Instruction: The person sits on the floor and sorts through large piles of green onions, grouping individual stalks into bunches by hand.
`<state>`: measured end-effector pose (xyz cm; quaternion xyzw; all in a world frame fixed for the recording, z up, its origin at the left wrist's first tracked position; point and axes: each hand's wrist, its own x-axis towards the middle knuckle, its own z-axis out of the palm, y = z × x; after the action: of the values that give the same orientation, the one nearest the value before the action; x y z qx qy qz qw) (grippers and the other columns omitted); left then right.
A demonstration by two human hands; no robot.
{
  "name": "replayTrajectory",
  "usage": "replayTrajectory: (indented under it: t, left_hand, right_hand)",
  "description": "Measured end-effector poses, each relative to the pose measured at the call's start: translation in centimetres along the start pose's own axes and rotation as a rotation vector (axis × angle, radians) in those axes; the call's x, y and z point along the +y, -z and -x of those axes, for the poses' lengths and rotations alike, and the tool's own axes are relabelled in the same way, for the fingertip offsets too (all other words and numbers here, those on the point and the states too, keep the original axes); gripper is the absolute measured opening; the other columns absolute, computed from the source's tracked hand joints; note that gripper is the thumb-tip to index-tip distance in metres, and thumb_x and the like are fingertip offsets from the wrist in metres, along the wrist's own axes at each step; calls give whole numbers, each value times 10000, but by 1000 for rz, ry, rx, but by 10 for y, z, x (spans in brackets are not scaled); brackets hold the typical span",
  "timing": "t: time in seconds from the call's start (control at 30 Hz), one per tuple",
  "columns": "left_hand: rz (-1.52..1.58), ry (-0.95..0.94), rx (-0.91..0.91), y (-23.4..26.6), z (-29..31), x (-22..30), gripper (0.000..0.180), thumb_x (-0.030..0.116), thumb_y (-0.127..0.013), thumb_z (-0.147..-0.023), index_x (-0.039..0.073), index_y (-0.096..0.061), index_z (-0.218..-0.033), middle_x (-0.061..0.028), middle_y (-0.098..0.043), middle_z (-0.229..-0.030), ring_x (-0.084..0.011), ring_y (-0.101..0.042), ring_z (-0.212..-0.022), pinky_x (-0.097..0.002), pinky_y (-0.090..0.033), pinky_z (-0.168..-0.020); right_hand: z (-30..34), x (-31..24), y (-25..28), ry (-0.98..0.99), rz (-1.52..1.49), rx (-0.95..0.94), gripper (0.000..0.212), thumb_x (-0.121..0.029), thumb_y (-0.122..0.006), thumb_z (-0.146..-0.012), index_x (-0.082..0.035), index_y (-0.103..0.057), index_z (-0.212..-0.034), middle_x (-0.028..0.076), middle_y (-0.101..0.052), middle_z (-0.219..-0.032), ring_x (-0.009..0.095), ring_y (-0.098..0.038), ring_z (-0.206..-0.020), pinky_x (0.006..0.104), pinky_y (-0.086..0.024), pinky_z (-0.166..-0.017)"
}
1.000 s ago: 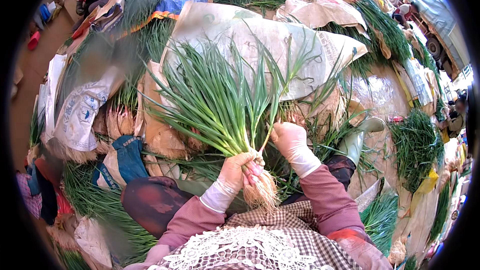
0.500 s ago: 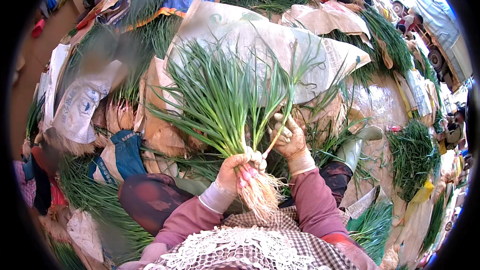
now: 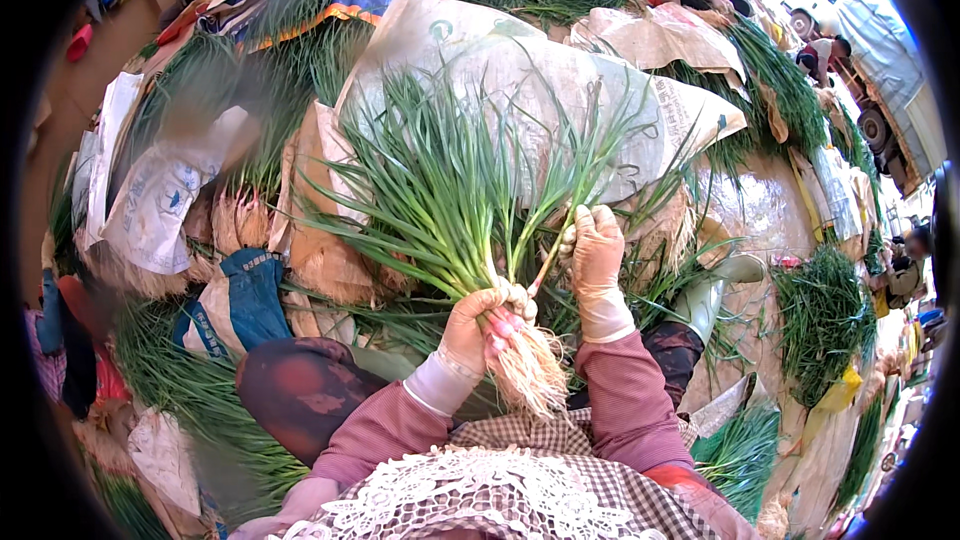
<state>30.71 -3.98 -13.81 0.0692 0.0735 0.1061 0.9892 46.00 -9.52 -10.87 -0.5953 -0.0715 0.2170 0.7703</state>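
Bunch of green onions held in front of the person's checked cloth. The left hand is clenched around the stems just above the pink bulbs. The right hand has its fingers curled at one slender stalk leaning out from the bunch; from here I cannot tell whether they pinch it. Leaves overlap the near edge of a pale sack.

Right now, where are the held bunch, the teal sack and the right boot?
Held bunch (image 3: 452, 210), head view, on the leaves.
Teal sack (image 3: 258, 300), head view, on its teal part.
Right boot (image 3: 703, 301), head view, on the shaft.
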Motion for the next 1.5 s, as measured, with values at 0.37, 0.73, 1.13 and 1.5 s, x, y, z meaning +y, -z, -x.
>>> replayTrajectory:
  t: [0.37, 0.73, 1.13, 1.5]
  left_hand:
    - [-40, -38, -115, -11, -5, -12, 156, 160, -550, -683, 29, -473, -717, -80, -472, -705, -190, -418, -690, -302, -355, -675]
    - [-192, 26, -1, 18, -7, -18, 236, 163, -498, -739, -36, -495, -867, -155, -526, -781, -168, -499, -573, -205, -393, -385]
    - [-365, 182, 234, -12, -22, -47, 251, 135, -475, -752, -56, -534, -902, -158, -590, -772, -247, -577, -756, -364, -452, -760]
    - [-341, 91, -26, 6, -54, -31, 137, 161, -475, -762, 48, -481, -837, -51, -488, -736, -209, -480, -766, -402, -339, -872]
  right_hand:
    - [-36, -31, 49, -148, -1021, -214, 110, -91, -439, -818, -72, -472, -715, -13, -476, -584, 75, -489, -495, 169, -447, -423]
    - [23, 20, 120, -690, 467, -137, 469, -308, -565, -762, 1, -453, -1097, 167, -559, -943, 217, -549, -830, 302, -439, -747]
    - [40, -16, 118, -292, -222, -123, 114, -174, -458, -823, -62, -457, -799, 25, -494, -640, 103, -439, -487, 232, -398, -446]
    - [173, -56, 380, 258, 146, 866, 137, -171, -404, -848, -99, -498, -780, -45, -431, -548, 39, -384, -430, 177, -300, -358]
